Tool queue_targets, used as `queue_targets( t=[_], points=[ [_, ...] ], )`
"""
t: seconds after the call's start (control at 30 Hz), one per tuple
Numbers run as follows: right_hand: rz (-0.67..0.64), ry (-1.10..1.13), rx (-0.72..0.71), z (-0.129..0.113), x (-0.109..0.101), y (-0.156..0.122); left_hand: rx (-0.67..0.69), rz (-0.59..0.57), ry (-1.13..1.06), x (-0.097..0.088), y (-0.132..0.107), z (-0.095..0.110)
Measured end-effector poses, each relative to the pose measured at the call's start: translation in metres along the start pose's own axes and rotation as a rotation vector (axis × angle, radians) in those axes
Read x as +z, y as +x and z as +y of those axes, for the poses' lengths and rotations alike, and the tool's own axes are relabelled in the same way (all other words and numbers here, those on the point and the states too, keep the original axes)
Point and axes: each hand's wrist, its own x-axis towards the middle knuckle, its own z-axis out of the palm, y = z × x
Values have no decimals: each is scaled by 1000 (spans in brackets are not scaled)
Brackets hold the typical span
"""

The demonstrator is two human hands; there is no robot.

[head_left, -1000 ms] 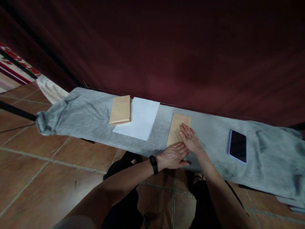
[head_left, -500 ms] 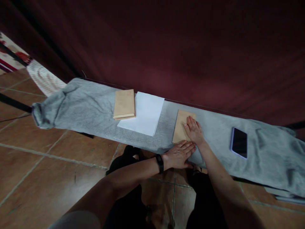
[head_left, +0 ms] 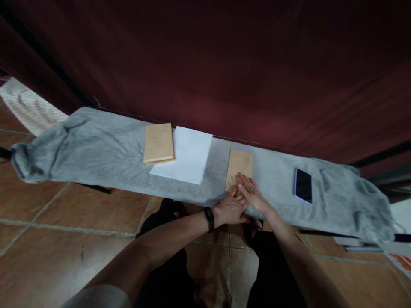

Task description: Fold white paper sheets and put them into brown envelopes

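Observation:
A tan envelope [head_left: 239, 164] lies flat on a long surface covered with grey cloth [head_left: 105, 149]. My right hand [head_left: 252, 192] rests flat on the envelope's near end, fingers stretched out. My left hand [head_left: 230, 208], with a black band on the wrist, lies flat at the near edge of the cloth, its fingertips meeting the right hand by the envelope's near corner. Neither hand grips anything.
A stack of tan envelopes [head_left: 158, 143] lies to the left, beside white sheets of paper [head_left: 186, 156]. A phone [head_left: 303, 185] lies face up to the right. A dark red curtain [head_left: 224, 72] hangs behind. Below is a brown tiled floor [head_left: 64, 222].
My right hand slid back along the envelope from its far part to its near end. My left hand stayed at the near edge. The view shifted slightly.

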Motion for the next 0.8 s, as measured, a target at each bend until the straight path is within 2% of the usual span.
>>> queue_targets(
  t=[0.1, 0.17, 0.33, 0.53, 0.63, 0.8],
  points=[
    [-18, 41, 1, -3, -2, -6, 14, 8, -10, -1, -4, -2],
    [-7, 4, 5, -1, -3, 0, 13, 31, -12, -2, -7, -5],
    [129, -165, 64, 15, -8, 39, 17, 31, -32, -4, -11, -15],
    [282, -191, 109, 25, -9, 74, -55, 61, -25, -5, -12, -25],
    [265, -207, 98, 25, -8, 73, -95, 66, -12, -7, -11, -31],
    [170, -178, 55, 22, -6, 52, -174, 77, -28, -12, -8, -43]
  ],
)
